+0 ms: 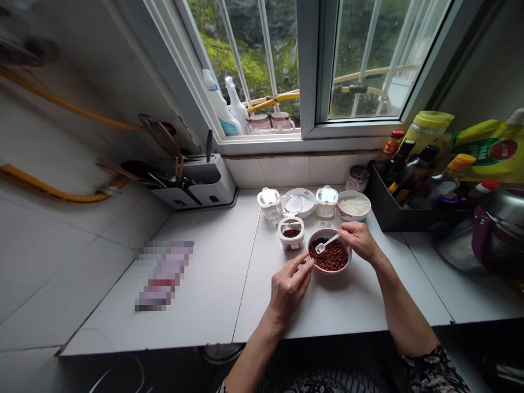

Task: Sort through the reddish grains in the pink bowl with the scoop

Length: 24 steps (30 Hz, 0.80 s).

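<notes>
Right hand [357, 240] gripping a small white spoon [327, 243] over a bowl [329, 267] of red-brown spices, left hand [290, 284] touching its eight o'clock rim, lidded jar [291, 233] at ten o'clock, unlabelled in legible writing

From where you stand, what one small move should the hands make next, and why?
Probably lower the small white plastic spoon in the right hand into the reddish-brown grains: its scoop is over them, the fingers of the left hand are at the round pink-rimmed bowl, and the clear, white-rimmed jar beside it holds similar grains.
</notes>
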Motion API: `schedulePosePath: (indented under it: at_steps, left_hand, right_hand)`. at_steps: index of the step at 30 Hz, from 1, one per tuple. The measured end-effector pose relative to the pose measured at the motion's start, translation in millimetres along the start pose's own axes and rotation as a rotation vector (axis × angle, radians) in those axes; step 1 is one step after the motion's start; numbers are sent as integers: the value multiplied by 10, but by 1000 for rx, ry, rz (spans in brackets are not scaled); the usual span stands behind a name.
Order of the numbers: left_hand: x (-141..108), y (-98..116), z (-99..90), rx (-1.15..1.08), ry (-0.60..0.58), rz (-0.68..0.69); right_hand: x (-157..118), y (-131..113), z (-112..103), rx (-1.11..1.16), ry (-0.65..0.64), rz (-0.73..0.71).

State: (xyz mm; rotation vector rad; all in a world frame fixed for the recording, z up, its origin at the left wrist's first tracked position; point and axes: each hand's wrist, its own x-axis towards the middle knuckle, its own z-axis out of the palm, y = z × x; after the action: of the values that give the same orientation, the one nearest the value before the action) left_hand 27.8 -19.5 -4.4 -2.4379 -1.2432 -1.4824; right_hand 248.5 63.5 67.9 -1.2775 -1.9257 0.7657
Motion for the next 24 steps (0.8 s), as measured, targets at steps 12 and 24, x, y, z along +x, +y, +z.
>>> schedulePosePath:
  at_steps: [12, 24]
  left_hand:
    - [13, 15, -3, -3, 8, -6]
    - [24, 23, -9, -3, 10, -10]
  right_hand:
    - [44, 22, 47, 320, 54, 138]
    - [91, -1, 243, 370, 203, 140]
